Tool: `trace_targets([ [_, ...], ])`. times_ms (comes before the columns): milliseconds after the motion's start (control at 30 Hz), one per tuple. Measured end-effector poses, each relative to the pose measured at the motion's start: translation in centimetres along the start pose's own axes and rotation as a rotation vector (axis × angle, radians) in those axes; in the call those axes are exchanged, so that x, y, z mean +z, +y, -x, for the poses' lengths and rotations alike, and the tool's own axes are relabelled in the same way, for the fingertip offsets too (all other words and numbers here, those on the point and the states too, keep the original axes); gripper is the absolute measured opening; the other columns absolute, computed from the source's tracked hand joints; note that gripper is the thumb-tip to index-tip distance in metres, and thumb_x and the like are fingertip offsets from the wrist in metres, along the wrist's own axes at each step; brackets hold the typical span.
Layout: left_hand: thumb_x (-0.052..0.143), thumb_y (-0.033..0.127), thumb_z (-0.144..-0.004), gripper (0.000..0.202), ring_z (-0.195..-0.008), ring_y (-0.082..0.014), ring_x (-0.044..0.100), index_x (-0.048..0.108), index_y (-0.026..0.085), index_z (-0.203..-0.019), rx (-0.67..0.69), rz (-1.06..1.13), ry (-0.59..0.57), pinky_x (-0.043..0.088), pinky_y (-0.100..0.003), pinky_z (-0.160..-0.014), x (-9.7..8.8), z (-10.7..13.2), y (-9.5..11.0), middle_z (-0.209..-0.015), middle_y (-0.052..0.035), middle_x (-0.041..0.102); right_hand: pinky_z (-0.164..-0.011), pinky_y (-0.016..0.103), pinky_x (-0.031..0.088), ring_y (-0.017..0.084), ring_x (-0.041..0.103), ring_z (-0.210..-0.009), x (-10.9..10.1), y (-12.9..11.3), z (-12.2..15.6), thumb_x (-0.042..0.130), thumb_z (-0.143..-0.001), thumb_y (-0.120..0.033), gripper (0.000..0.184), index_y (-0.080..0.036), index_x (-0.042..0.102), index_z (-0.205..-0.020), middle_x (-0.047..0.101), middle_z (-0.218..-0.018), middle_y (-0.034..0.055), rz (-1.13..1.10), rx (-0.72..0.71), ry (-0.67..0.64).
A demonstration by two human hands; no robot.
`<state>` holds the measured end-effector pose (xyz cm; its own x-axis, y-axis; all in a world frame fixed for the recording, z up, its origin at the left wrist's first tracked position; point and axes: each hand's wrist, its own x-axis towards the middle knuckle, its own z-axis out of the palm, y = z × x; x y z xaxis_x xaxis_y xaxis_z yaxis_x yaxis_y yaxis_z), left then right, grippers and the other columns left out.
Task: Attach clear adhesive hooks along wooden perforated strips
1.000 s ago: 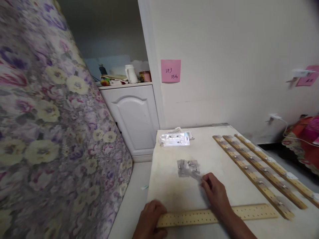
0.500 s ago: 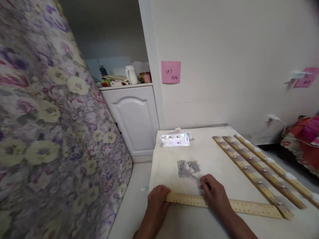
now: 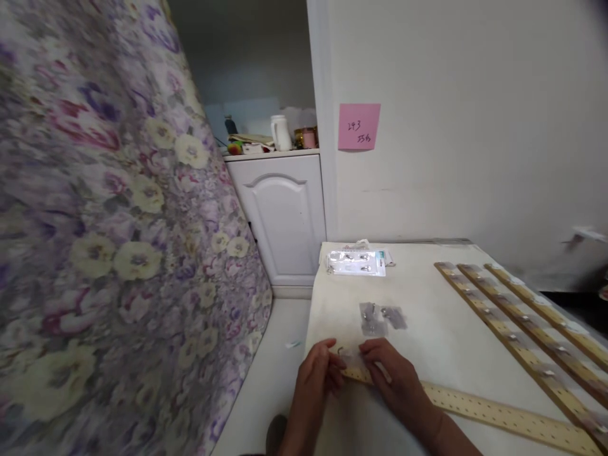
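Note:
A long wooden strip with rows of holes (image 3: 494,413) lies across the near part of the white table (image 3: 427,297). Both hands meet at its left end. My left hand (image 3: 316,380) is closed on that end, thumb on top. My right hand (image 3: 392,377) pinches a small clear packet with a metal hook (image 3: 349,356) against the strip. More small clear packets of hooks (image 3: 380,318) lie just beyond the hands.
A blister pack of hooks (image 3: 357,263) rests near the table's far edge. Three wooden strips fitted with hooks (image 3: 517,320) lie on the right side. A floral mattress (image 3: 109,228) leans on the left, a white cabinet (image 3: 285,215) stands behind, and a pink note (image 3: 359,126) hangs on the wall.
My right hand has carried a small hook packet from the pile to the strip's left end. My left hand has shifted up to meet it. The view has turned to the left.

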<state>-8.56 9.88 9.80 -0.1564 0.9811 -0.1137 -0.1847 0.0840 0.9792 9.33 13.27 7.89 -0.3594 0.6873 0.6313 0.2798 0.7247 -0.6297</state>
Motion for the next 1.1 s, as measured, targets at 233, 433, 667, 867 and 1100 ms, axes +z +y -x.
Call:
trace_targets([
  [233, 0.07, 0.032, -0.068, 0.036, -0.044, -0.0053, 0.045, 0.058, 0.015, -0.098, 0.011, 0.081, 0.101, 0.03, -0.017, -0.043, -1.7, -0.3, -0.2, -0.06, 0.0073, 0.052, -0.084, 0.034, 0.052, 0.02, 0.062, -0.095, 1.6, -0.2, -3.3, 0.041, -0.091, -0.023, 0.017, -0.023, 0.058, -0.093, 0.062, -0.106, 0.0091, -0.207, 0.129, -0.112],
  [433, 0.067, 0.035, -0.071, 0.035, -0.048, -0.0063, 0.047, 0.057, 0.017, -0.099, 0.072, 0.067, 0.344, 0.036, -0.017, -0.049, -2.7, -0.1, 0.9, -0.057, 0.0078, 0.051, -0.068, 0.031, 0.053, 0.018, 0.066, -0.073, 3.8, -0.5, -5.2, 0.051, -0.088, -0.041, 0.028, -0.02, 0.055, -0.105, 0.065, -0.087, 0.0044, -0.569, 0.537, -0.236],
  [667, 0.064, 0.032, -0.073, 0.03, -0.057, -0.0099, 0.053, 0.06, 0.019, -0.1, 0.083, -0.132, 0.35, 0.042, -0.02, -0.055, -1.1, 0.5, -0.4, -0.067, 0.0047, 0.054, -0.054, 0.024, 0.045, 0.011, 0.056, -0.056, 5.2, 0.6, -3.7, 0.065, -0.076, -0.039, 0.031, -0.02, 0.058, -0.099, 0.055, -0.068, -0.0052, -0.754, 0.689, -0.203],
  [867, 0.061, 0.028, -0.076, 0.025, -0.07, -0.0151, 0.058, 0.061, 0.02, -0.099, 0.178, -0.464, 0.322, 0.047, -0.025, -0.067, -1.1, 1.0, -1.2, -0.076, 0.0009, 0.06, -0.051, 0.023, 0.04, 0.011, 0.049, -0.05, 4.7, 1.6, -5.0, 0.058, -0.076, -0.035, 0.026, -0.019, 0.064, -0.096, 0.052, -0.06, -0.0054, -0.657, 0.645, -0.238],
  [1100, 0.049, 0.024, -0.082, 0.021, -0.078, -0.0178, 0.061, 0.061, 0.021, -0.1, 0.157, -0.628, 0.327, 0.047, -0.027, -0.072, -3.3, 1.7, -0.2, -0.088, -0.0033, 0.066, -0.05, 0.024, 0.039, 0.013, 0.05, -0.051, 5.4, 2.8, -5.9, 0.054, -0.075, -0.032, 0.028, -0.018, 0.07, -0.092, 0.058, -0.057, -0.0029, -0.505, 0.59, -0.389],
])
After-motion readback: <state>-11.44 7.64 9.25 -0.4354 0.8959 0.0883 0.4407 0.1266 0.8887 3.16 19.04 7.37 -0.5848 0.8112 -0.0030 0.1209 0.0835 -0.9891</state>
